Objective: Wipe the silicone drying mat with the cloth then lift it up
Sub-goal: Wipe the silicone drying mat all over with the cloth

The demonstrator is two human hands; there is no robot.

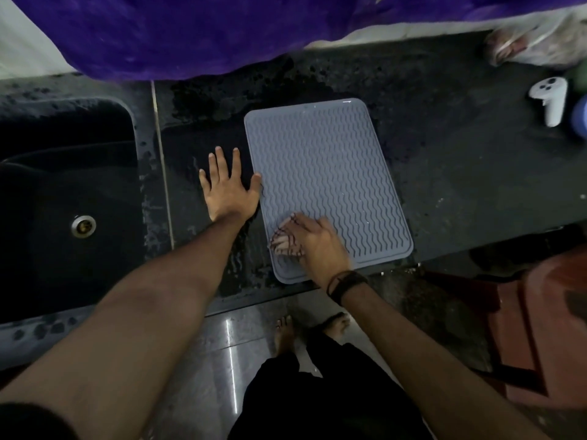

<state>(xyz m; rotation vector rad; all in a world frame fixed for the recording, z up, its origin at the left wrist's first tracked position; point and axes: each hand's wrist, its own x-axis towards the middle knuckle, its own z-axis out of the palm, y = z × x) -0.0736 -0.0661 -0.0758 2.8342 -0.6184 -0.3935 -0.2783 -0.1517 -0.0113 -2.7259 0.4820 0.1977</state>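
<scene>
A grey silicone drying mat (327,173) with wavy ridges lies flat on the dark wet countertop. My left hand (227,188) rests flat on the counter just left of the mat, fingers spread, thumb touching the mat's left edge. My right hand (313,241) presses down on the mat's near left corner. A small pale cloth (284,241) with dark lines shows under its fingers, blurred by motion, and most of it is hidden by the hand.
A black sink (63,201) with a metal drain lies to the left. A white controller (551,98) lies at the far right of the counter. Purple fabric (190,30) hangs over the back. A reddish container (546,328) stands on the floor at right.
</scene>
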